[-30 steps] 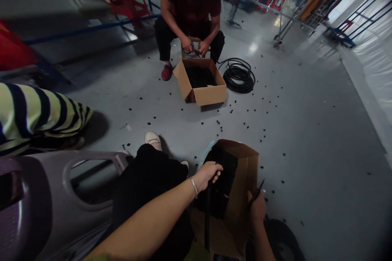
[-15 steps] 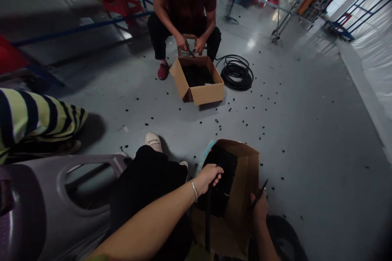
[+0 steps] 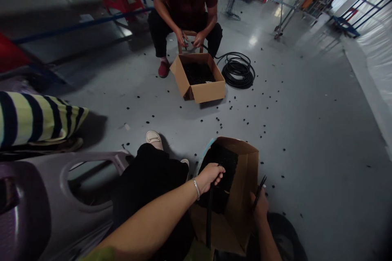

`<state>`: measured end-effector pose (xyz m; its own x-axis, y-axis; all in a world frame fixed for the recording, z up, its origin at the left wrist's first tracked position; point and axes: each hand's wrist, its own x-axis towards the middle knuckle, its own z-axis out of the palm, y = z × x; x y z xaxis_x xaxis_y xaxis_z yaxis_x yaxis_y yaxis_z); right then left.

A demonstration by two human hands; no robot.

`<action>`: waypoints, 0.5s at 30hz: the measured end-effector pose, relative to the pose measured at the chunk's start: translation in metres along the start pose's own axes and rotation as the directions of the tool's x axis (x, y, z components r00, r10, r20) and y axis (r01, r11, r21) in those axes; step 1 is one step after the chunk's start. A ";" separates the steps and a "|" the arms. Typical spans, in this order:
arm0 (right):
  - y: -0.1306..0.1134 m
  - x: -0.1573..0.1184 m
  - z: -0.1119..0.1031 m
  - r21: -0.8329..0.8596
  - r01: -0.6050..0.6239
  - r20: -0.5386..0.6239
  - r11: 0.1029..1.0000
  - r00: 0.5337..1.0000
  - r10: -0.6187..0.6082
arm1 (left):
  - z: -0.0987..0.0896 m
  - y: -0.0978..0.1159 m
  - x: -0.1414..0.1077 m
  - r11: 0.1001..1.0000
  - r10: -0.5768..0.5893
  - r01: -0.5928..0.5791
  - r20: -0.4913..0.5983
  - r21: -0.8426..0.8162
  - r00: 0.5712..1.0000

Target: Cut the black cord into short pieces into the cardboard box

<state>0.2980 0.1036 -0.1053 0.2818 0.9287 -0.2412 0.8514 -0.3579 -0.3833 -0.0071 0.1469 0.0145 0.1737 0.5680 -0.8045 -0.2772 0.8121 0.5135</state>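
My left hand (image 3: pixel 212 176), with a bracelet at its wrist, is closed over an open cardboard box (image 3: pixel 245 179). It grips a black rubber hose (image 3: pixel 209 220), which runs down from the fist toward the bottom of the view. Black small pieces (image 3: pixel 225 155) fill the inner part of the box. At the box's right side, my right hand (image 3: pixel 260 207) is wrapped round dark scissors (image 3: pixel 261 185), blades pointing up and slightly apart. Their handles are hidden in the palm. More coiled black hose (image 3: pixel 286 236) lies on the floor beside my right forearm.
Opposite, a seated person (image 3: pixel 186 8) holds scissors and a black hose above another cardboard box (image 3: pixel 208 91). A hose coil (image 3: pixel 238 71) lies beside it. Small black rings are scattered on the floor. A grey plastic stool (image 3: pixel 58 183) and striped cloth (image 3: pixel 39 118) are at left.
The scissors' blades in my right hand have parted a little. My left hand has barely moved. Across from me, the person's scissors have turned and lifted away from the hose end.
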 end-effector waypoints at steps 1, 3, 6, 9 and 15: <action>0.000 -0.001 0.000 0.024 0.022 0.009 0.999 1.000 -0.022 | 0.001 0.000 -0.001 1.000 -0.001 0.001 0.000 -0.002 1.000; -0.001 -0.004 0.000 0.087 0.052 0.035 0.995 0.998 -0.056 | 0.006 0.001 -0.002 1.000 -0.004 0.004 0.008 -0.003 1.000; -0.012 -0.006 0.000 0.150 0.084 0.049 0.985 0.995 -0.092 | 0.014 -0.001 -0.006 1.000 0.001 -0.001 0.028 0.004 1.000; -0.035 -0.004 0.003 0.120 0.082 0.058 0.989 0.994 -0.089 | 0.022 -0.002 -0.010 1.000 0.015 -0.016 0.062 0.008 0.998; -0.080 0.000 0.011 -0.089 -0.103 0.057 0.991 0.992 0.108 | 0.021 0.002 -0.016 1.000 0.015 -0.014 0.036 -0.028 0.999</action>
<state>0.2248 0.1316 -0.0843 0.3468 0.8773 -0.3318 0.8537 -0.4418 -0.2757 0.0090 0.1427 0.0345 0.2038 0.5844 -0.7854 -0.3063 0.8001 0.5158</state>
